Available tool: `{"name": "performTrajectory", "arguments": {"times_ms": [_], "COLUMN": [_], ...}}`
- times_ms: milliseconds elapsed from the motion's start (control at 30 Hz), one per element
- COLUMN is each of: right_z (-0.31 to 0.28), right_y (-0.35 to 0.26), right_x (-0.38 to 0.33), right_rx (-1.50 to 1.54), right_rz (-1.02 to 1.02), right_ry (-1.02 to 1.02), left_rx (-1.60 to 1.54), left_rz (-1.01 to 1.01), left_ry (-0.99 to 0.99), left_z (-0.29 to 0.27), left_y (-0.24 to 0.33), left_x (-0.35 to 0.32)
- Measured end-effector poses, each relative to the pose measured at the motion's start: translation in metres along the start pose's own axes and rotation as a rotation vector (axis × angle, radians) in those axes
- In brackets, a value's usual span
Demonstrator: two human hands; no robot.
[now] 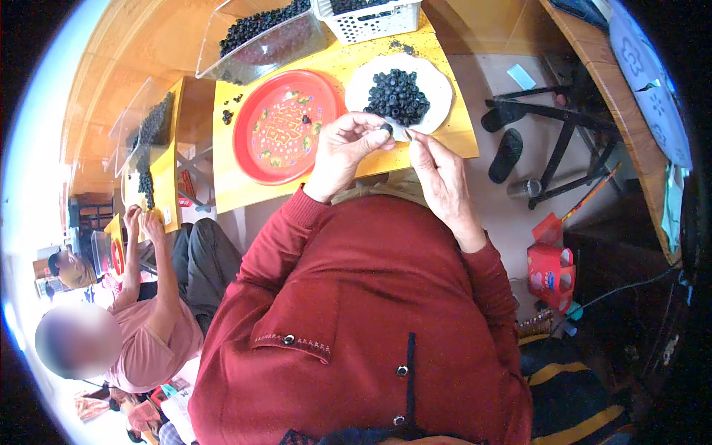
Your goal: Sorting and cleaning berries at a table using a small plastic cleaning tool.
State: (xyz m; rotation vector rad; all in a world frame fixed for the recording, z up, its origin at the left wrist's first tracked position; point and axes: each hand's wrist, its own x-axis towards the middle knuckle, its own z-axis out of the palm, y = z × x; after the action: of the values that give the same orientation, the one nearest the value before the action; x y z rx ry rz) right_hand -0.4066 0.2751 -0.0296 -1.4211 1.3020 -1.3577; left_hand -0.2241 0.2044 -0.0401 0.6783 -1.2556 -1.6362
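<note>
My left hand [347, 148] pinches a small round black part [386, 129] between thumb and fingertips, above the near edge of the yellow table. Close beside it, my right hand [443, 174] has thumb and forefinger pressed together on a small thin dark item whose kind I cannot make out. Just beyond my hands is a white scalloped plate [357, 90] bearing a heap of small black ring-like parts [397, 96]. To the left lies a red round tray [248, 130] with a printed pattern and a single black part [305, 119] in it.
A clear plastic bin [259, 55] and a white perforated basket [374, 26], both with black parts, stand at the table's far side. Loose black parts [228, 116] lie left of the tray. Another person [152, 326] works at the left. A dark folding frame [564, 148] stands right.
</note>
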Motion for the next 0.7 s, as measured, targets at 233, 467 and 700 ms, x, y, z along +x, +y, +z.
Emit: {"name": "performTrajectory", "arguments": {"times_ms": [233,467,700], "right_z": [0.0012,-0.0017,-0.0052], "right_y": [-0.0003,-0.0041,-0.0096], "right_x": [0.0007,0.0006,-0.0017], "right_rx": [-0.056,-0.097,-0.086], "right_rz": [-0.14,-0.214,-0.184], "right_ry": [-0.042,-0.041,-0.067], "left_rx": [-0.125,-0.233,-0.332], "left_rz": [-0.059,-0.076,-0.109], "left_ry": [0.001,-0.031,-0.054], "left_z": [0.0042,0.0057,0.0099], "left_y": [0.0037,0.0039,0.0024], "left_x": [-0.0047,-0.0069,-0.0095]}}
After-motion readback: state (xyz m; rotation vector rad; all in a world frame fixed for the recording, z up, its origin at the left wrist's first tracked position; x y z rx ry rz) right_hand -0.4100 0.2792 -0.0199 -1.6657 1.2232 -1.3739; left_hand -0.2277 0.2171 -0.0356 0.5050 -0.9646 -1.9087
